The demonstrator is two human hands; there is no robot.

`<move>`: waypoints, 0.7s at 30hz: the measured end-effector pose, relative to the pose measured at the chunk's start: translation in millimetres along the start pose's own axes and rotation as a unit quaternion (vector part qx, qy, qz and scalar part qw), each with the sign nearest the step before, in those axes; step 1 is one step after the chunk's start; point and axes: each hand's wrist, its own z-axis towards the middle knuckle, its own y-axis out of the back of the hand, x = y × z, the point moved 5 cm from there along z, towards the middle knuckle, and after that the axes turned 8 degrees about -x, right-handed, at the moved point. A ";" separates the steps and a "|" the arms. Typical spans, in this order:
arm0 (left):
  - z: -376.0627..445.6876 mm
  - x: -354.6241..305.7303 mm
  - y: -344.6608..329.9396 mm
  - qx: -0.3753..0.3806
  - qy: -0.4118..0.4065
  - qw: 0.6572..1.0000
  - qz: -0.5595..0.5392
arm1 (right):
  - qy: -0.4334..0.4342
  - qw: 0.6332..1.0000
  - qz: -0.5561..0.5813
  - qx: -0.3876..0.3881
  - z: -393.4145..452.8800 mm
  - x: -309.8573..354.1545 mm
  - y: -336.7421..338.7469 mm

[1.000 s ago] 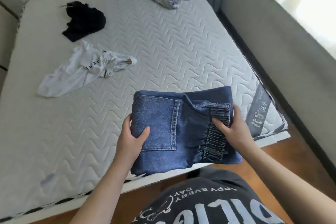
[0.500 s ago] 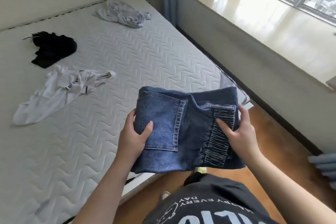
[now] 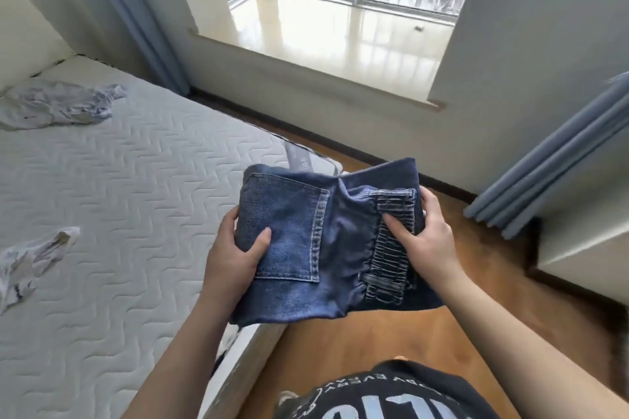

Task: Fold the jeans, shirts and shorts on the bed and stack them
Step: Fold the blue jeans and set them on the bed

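Folded blue jeans [image 3: 299, 241] are held in the air over the bed's corner and the wooden floor. My left hand [image 3: 235, 255] grips their left edge, thumb on the back pocket. My right hand [image 3: 422, 241] grips the right side, thumb pressed on the gathered elastic waistband. On the white quilted bed [image 3: 136, 201], a crumpled light grey garment [image 3: 58, 105] lies near the far edge. A white garment [image 3: 27, 262] lies at the left edge of the view, partly cut off.
A bay window sill [image 3: 340, 31] runs along the wall ahead. Blue curtains [image 3: 551, 173] hang at the right, next to a white ledge [image 3: 585, 248]. Wooden floor [image 3: 476, 309] lies between the bed and the wall.
The view has swung right toward the window, and the jeans have moved with both hands off the mattress to its corner. The black garment has left the view.
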 end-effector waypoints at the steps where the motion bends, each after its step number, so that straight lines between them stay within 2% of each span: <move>1: 1.2 -12.0 -19.0 0.013 -0.007 1.000 0.003 | -0.005 1.000 -0.002 -0.019 6.4 -8.5 19.8; 4: 3.7 -47.1 -79.7 0.054 -0.029 0.998 0.010 | -0.022 0.997 -0.015 -0.071 26.7 -35.7 80.6; 11: -1.9 -110.2 -199.5 0.122 -0.061 0.991 0.009 | -0.057 0.991 -0.048 -0.112 76.1 -82.6 180.6; 16: 11.0 -120.3 -226.0 0.120 -0.055 0.991 0.030 | -0.070 0.989 -0.041 -0.121 102.9 -98.4 195.2; 21: 53.7 -122.5 -248.8 0.119 -0.060 0.990 0.038 | -0.088 0.989 -0.042 -0.114 139.8 -110.3 179.1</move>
